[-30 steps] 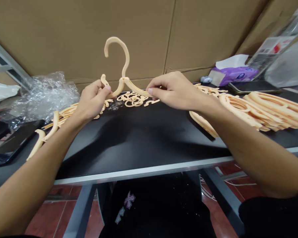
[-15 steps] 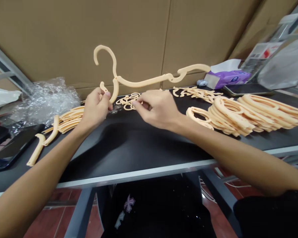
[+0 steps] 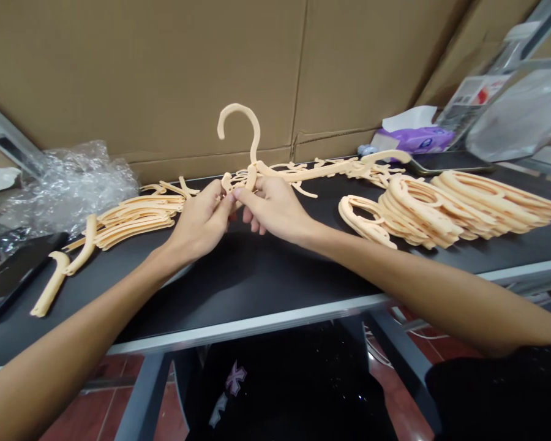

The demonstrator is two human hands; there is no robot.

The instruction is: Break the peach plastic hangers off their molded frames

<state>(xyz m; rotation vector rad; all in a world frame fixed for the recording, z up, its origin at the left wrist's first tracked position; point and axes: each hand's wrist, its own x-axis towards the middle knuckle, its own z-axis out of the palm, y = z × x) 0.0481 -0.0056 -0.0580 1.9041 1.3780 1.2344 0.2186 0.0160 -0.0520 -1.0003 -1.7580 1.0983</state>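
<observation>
Plastic wrap (image 3: 68, 184): crinkled, clear, far left.
Curved arms (image 3: 133, 215): smooth peach plastic, fanned on the matte black bench (image 3: 266, 282).
Left hand (image 3: 199, 223): pinching the hanger (image 3: 257, 168) at its neck.
Right hand (image 3: 275, 208): gripping there too, hook upright.
Ring stack (image 3: 441, 205): peach loops, right.

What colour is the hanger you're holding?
Pale peach-orange all over; the hanger shows best in the head view, pinched by both hands.
</observation>
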